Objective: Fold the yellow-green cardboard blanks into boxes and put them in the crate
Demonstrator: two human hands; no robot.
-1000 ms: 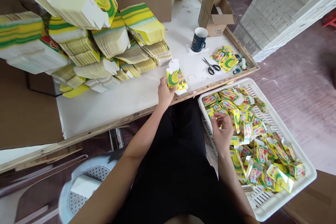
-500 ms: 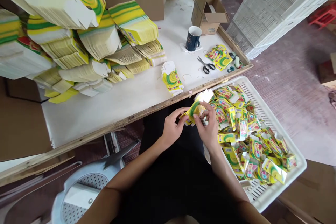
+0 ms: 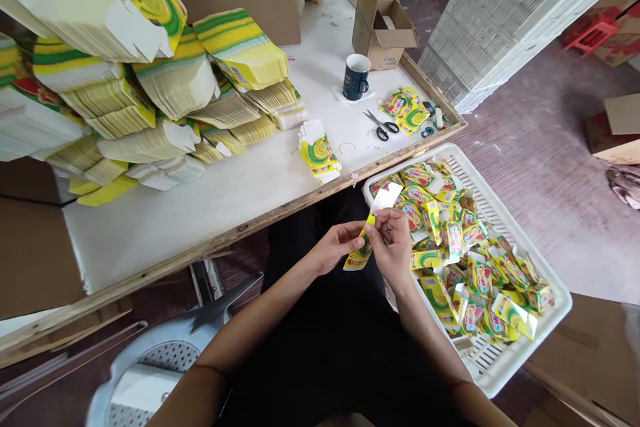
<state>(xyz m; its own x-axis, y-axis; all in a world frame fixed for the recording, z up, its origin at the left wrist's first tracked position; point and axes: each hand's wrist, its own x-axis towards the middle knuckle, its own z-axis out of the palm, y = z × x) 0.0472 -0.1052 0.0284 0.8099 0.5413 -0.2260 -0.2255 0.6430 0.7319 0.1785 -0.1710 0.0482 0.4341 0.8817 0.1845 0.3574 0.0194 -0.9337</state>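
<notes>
Both hands grip one small yellow-green cardboard box (image 3: 358, 259) above my lap, its white end flaps sticking up past the fingers. My left hand (image 3: 336, 247) pinches its left side. My right hand (image 3: 391, 240) is closed on the right edge, thumb on the printed face. On the table just ahead lies a small pile of flat boxes (image 3: 320, 152), printed alike. Beside my right hand, a white plastic crate (image 3: 543, 355) holds many little yellow-green boxes (image 3: 453, 240), some with white flaps standing out.
Bundles of flat cartons (image 3: 240, 47) are heaped on the table's left. Farther right are a dark mug (image 3: 356, 79), scissors (image 3: 382, 125), printed packets (image 3: 406, 109) and an open cardboard box (image 3: 385, 30). A wooden rim (image 3: 270, 215) edges the table. Stacked white crates (image 3: 500, 20) stand beyond.
The box in my hands has come slightly lower and turned more upright, looking narrower now. My right fingers have curled closer around it. The whole view has shifted a little.
</notes>
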